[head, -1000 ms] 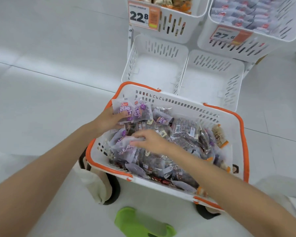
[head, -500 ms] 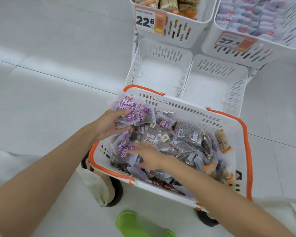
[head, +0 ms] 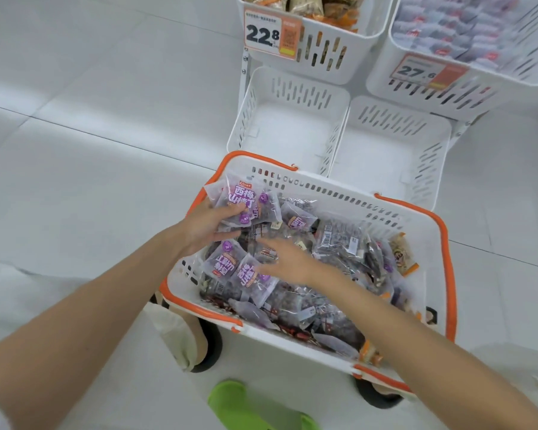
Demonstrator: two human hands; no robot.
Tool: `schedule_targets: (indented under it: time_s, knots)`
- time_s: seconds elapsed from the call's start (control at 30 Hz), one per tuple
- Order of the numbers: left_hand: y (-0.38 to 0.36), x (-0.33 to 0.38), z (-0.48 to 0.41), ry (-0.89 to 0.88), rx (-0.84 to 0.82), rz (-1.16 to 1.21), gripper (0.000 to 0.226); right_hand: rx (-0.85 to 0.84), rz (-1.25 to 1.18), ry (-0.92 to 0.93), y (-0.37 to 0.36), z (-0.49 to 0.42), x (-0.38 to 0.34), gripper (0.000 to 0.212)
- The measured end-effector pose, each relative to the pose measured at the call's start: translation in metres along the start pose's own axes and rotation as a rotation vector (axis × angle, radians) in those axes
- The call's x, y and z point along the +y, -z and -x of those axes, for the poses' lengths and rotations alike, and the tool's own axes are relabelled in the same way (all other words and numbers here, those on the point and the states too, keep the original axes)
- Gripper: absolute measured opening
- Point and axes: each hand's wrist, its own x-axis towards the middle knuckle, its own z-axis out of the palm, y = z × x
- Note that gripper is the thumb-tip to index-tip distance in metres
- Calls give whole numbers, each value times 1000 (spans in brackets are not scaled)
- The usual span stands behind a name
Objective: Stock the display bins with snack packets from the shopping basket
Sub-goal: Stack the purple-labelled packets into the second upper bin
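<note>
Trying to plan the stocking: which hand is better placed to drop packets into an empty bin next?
Probably left: the left hand grips purple packets near an empty bin, while the right hand lies open in the shopping basket.

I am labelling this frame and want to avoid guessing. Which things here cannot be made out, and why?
All in the head view.
Pale packets in the upper right bin: motion blur, print unreadable.
Upper left bin: cut by the top edge.
Right hand: fingers blurred, grip uncertain.
Purple packets in the left hand: overlapping, number unclear.
Shopping basket floor: covered by snack packets.
</note>
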Motion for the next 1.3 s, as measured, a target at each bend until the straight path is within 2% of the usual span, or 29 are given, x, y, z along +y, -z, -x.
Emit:
schedule_targets:
  time_s: [0.07, 0.1, 0.17, 0.23, 0.33, 0.4, 0.47, 0.53, 0.57, 0.67, 0.73, 0.77, 0.8, 0.87, 0.93, 1.0, 1.07, 1.13, 1.17, 1.23, 1.3]
  knots:
    - [-1, -4, 0, 11, -17, -5, 54, -30, 169, -78, -29, -7, 5, 72]
    - [-1, -7, 0, 16, -17, 0, 56, -16, 200, -76, -38, -9, 8, 63]
    - [0, -12, 0, 23, -15, 19, 55, 70, 73, -50, -39, -8, 14, 35]
    - [0, -13, 0, 8, -8, 23, 52, 228, -128, -95, -20, -2, 20, 20]
    - [-7, -6, -3, -6, 26, 62, 45, 483, -597, -213, 28, 13, 33, 27]
    - [-19, 0, -8, 10, 18, 66, 48, 507, -1049, -150, 53, 23, 33, 39]
    - [-38, 8, -12, 34, -29, 51, 49, 405, -1304, -55, 68, 28, 24, 34]
    - [-58, 16, -16, 29, -124, 53, 33, 334, -1274, -56, 73, 28, 10, 23]
    - [-67, 20, -20, 24, -164, 70, 37, 335, -1224, -81, 75, 30, 5, 20]
    - [-91, 36, -27, 14, -209, -9, 69, 404, -1077, -92, 90, 35, -3, 18]
    - [-105, 50, -34, 14, -214, -87, 78, 447, -1058, -33, 106, 37, -1, 37]
    - [-114, 61, -37, 6, -221, -104, 72, 464, -1065, -7, 115, 37, 4, 48]
    - [-123, 70, -42, -4, -225, -110, 63, 478, -1043, 14, 125, 39, 6, 51]
    - [-142, 94, -52, -34, -241, -53, 49, 515, -970, 55, 146, 45, 13, 46]
    - [-162, 117, -63, -124, -217, -36, 49, 559, -961, 99, 167, 52, 18, 53]
    - [-184, 141, -74, -175, -157, -93, 59, 616, -964, 126, 190, 58, 27, 57]
    - [-201, 168, -88, -223, -67, -135, 49, 689, -955, 122, 218, 64, 29, 51]
    - [-215, 198, -115, -314, -76, -238, 49, 812, -932, 120, 252, 68, 36, 33]
    - [-223, 217, -123, -372, -87, -318, 55, 876, -924, 136, 271, 70, 38, 28]
    - [-233, 255, -136, -566, -53, -484, 67, 980, -879, 198, 315, 75, 40, 34]
    - [-236, 288, -139, -723, 6, -569, 59, 1043, -799, 236, 361, 73, 42, 42]
